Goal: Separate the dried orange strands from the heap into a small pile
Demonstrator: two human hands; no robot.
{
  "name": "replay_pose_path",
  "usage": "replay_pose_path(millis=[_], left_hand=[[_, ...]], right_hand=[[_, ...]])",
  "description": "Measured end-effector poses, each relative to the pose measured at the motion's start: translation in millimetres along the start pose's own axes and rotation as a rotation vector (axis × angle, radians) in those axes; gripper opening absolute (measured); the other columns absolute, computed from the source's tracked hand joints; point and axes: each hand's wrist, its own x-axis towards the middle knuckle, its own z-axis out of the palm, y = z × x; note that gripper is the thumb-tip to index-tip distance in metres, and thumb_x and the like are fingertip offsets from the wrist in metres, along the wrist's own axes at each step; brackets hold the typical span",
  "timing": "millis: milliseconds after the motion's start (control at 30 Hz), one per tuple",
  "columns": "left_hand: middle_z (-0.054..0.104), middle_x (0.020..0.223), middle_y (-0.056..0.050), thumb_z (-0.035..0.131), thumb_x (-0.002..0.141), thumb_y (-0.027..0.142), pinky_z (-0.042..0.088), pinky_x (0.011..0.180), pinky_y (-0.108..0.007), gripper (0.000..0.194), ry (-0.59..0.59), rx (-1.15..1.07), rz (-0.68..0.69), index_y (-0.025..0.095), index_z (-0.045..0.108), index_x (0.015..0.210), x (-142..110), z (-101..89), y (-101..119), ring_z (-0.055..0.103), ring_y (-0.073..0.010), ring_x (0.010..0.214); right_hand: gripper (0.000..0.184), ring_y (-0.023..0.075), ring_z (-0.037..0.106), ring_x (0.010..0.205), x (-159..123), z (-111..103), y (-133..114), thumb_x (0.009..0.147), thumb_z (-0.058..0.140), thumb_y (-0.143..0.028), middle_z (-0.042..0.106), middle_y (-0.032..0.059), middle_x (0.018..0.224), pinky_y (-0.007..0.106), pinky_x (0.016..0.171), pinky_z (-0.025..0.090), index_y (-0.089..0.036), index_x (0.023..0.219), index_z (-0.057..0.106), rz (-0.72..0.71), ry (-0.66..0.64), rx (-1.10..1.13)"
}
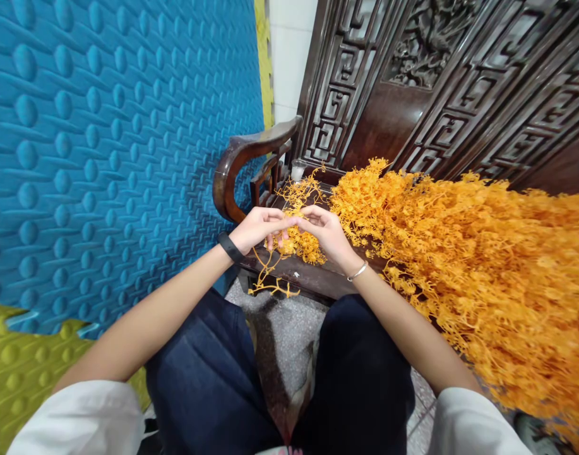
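My left hand (262, 229), with a black band at the wrist, is closed in a pinch on a bare, branching orange plastic stem (266, 278) that hangs below its fingers. My right hand (328, 235), wearing a silver bangle, meets it fingertip to fingertip. Its thumb and forefinger are pinched together; whatever is between them is too small to make out. Just behind and beneath both hands lies a small bunch of orange plastic sprigs (308, 248) on the dark wooden bench seat (312, 276).
A large heap of orange plastic sprigs (483, 265) covers the bench to the right. The curved wooden armrest (227, 170) stands at the left, before blue foam matting (128, 151). Behind rises a carved backrest (384, 120). A small whitish cup (297, 170) sits near the armrest.
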Motion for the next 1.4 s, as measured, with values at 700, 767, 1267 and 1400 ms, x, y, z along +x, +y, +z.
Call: replay_pose_path(millis=[700, 767, 1267, 1400], left_hand=[[0.039, 0.044, 0.009, 0.065, 0.070, 0.029, 0.033, 0.034, -0.020, 0.024, 0.416, -0.031, 0.142, 0.020, 0.046, 0.058, 10, 43.8, -24, 0.036, -0.0055, 0.034], [0.039, 0.042, 0.009, 0.064, 0.071, 0.028, 0.032, 0.033, -0.020, 0.024, 0.424, -0.037, 0.141, 0.019, 0.046, 0.058, 12, 45.6, -23, 0.036, -0.0053, 0.032], [0.028, 0.039, 0.011, 0.055, 0.081, 0.030, 0.009, 0.031, -0.017, 0.026, 0.243, -0.105, -0.177, 0.017, 0.045, 0.060, 13, 40.1, -11, 0.018, -0.0017, 0.026], [0.034, 0.045, 0.008, 0.058, 0.076, 0.029, 0.015, 0.036, -0.019, 0.029, 0.393, -0.028, 0.014, 0.015, 0.046, 0.054, 18, 41.7, -19, 0.023, -0.0022, 0.035]], right_hand=[[0.017, 0.0087, 0.045, 0.048, 21, 11, 16, 0.071, 0.055, -0.015, 0.048, -0.0037, 0.049, 0.025, 0.054, 0.039, -0.017, 0.054, 0.052, 0.242, 0.411, 0.031], [0.017, 0.0090, 0.044, 0.049, 24, 11, 18, 0.071, 0.054, -0.015, 0.048, -0.0038, 0.049, 0.025, 0.054, 0.039, -0.017, 0.055, 0.051, 0.217, 0.439, 0.004], [0.010, 0.0114, 0.050, 0.057, 20, 12, 28, 0.074, 0.053, -0.015, 0.055, -0.0027, 0.060, 0.026, 0.060, 0.040, -0.018, 0.064, 0.052, 0.005, 0.380, -0.249], [0.010, 0.0120, 0.050, 0.058, 28, 14, 32, 0.072, 0.054, -0.017, 0.055, -0.0021, 0.060, 0.026, 0.061, 0.041, -0.017, 0.062, 0.053, 0.038, 0.440, -0.224]])
